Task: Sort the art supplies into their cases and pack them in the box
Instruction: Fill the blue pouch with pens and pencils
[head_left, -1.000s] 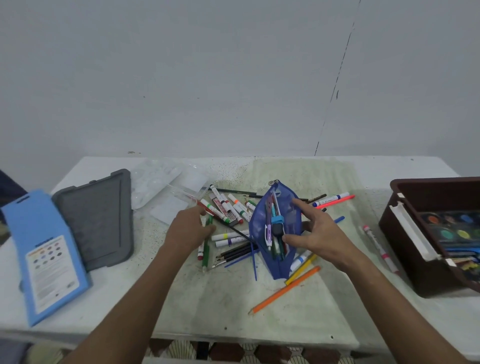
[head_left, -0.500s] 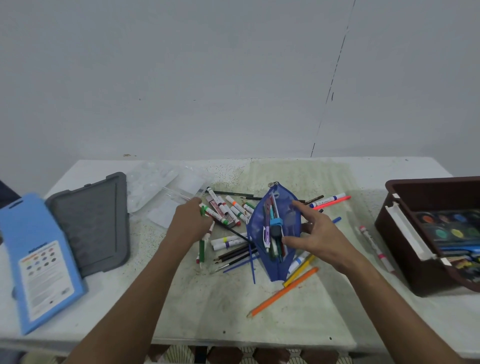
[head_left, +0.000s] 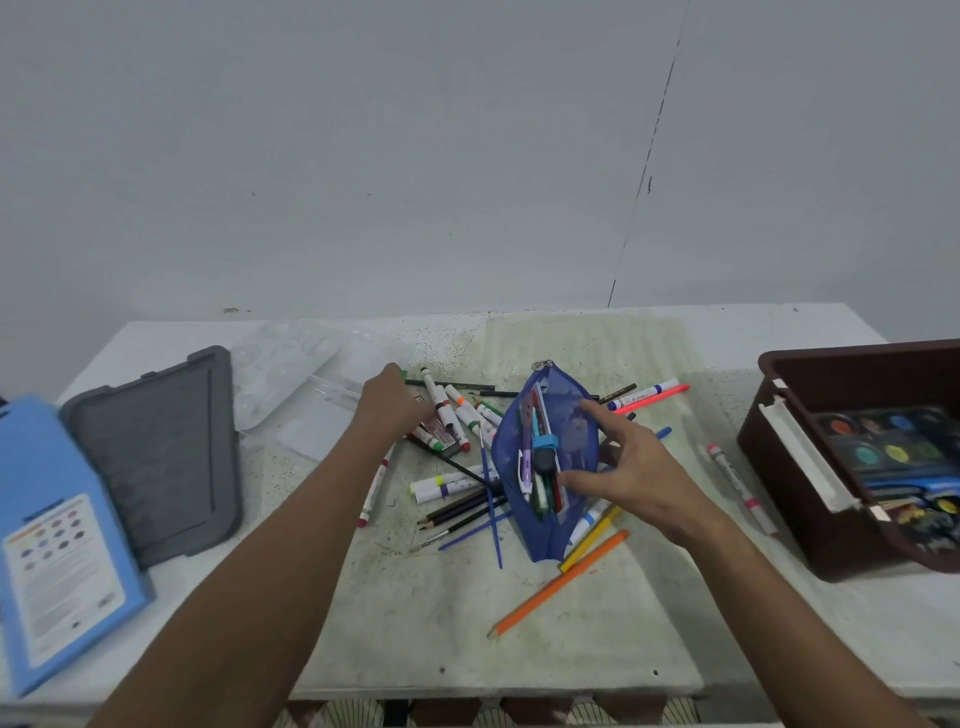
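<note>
Filling the blue pouch with pens

The right hand (head_left: 631, 470) holds the blue pouch (head_left: 545, 467) open with thumb and fingers. The left hand (head_left: 392, 402) curls over the markers (head_left: 457, 415); I cannot tell if it grips one. Next, a marker goes in the pouch. The brown box (head_left: 779, 447) waits far right, and bare tabletop (head_left: 415, 623) lies near.

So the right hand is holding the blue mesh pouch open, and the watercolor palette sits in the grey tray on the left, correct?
Not quite. The head view shows the watercolor palette in the brown box on the right; the grey tray on the left holds nothing visible. The right hand does hold the blue mesh pouch open.
</note>
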